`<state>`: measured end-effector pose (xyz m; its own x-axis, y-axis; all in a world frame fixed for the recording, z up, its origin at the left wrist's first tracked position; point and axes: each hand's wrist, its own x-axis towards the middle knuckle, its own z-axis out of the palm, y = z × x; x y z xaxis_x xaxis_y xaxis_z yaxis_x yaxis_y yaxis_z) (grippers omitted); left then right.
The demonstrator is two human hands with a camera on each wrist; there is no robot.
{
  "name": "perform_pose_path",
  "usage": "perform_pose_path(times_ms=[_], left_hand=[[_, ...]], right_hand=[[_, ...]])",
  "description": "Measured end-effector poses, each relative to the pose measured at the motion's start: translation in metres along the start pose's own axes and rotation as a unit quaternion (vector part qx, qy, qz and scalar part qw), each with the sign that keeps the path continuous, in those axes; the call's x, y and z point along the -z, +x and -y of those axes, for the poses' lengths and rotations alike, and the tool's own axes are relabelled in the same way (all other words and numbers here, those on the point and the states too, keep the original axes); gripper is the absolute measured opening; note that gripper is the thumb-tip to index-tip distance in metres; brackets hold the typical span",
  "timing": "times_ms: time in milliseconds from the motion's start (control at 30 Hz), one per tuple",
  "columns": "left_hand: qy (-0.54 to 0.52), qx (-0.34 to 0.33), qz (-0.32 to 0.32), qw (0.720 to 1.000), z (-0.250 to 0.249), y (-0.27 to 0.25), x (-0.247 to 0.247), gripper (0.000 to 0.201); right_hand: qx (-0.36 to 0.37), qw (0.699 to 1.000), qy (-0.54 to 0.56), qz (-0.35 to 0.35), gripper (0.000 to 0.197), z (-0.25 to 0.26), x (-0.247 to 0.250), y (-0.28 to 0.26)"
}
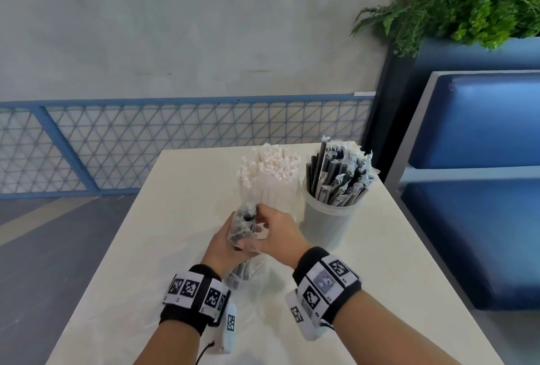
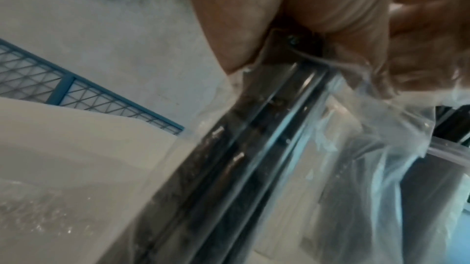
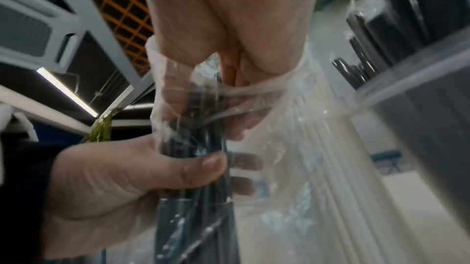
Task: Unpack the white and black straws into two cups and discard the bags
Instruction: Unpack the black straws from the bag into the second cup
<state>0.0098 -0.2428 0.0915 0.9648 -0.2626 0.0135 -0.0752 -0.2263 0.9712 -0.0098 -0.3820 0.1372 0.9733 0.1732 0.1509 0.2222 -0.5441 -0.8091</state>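
Step in hand: extract remaining black straws from clear bag, held above bench in front of two cups.

- Left hand: grip closed around bag and straw bundle at mid-length.
- Right hand: fingers pinch bag film at top end (straw tips just beside).
- Cup at right already holds black straws; white straws stand upright beside it.
- Advice: hold bundle firm, peel film downward, avoid tearing; then lift straws out together, transfer to right cup.
- Risk: loose straws slip, scatter over bench.
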Motion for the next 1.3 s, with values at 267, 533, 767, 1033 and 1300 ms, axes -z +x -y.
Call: perform_pose_path(times_ms=[267,533,767,1033,1300], left_hand=[[0.115,-0.032,0.087,0.989,-0.013,0.000,-0.009,0.076],[0.049,0.001,0.075,0.996,-0.016,0.001,-0.013,0.053],[0.068,-0.014,0.091,0.993,-0.013,-0.002,-0.022,0.036],[0.076,-0.048,0.072,0.993,-0.014,0.000,-0.027,0.034],[0.046,0.014,0.057,0.997,-0.007,-0.004,-0.023,0.025]], right_hand=[[-0.127,0.971,0.148,-0.138,0.033,-0.002,-0.032,-0.012],[-0.126,0.938,0.268,-0.179,0.019,-0.006,-0.009,-0.007],[-0.067,0.902,0.364,-0.222,0.017,0.000,0.031,-0.007],[-0.095,0.914,0.337,-0.203,0.026,0.005,0.033,-0.008],[-0.027,0.884,0.327,-0.334,0.017,0.022,0.098,0.003]])
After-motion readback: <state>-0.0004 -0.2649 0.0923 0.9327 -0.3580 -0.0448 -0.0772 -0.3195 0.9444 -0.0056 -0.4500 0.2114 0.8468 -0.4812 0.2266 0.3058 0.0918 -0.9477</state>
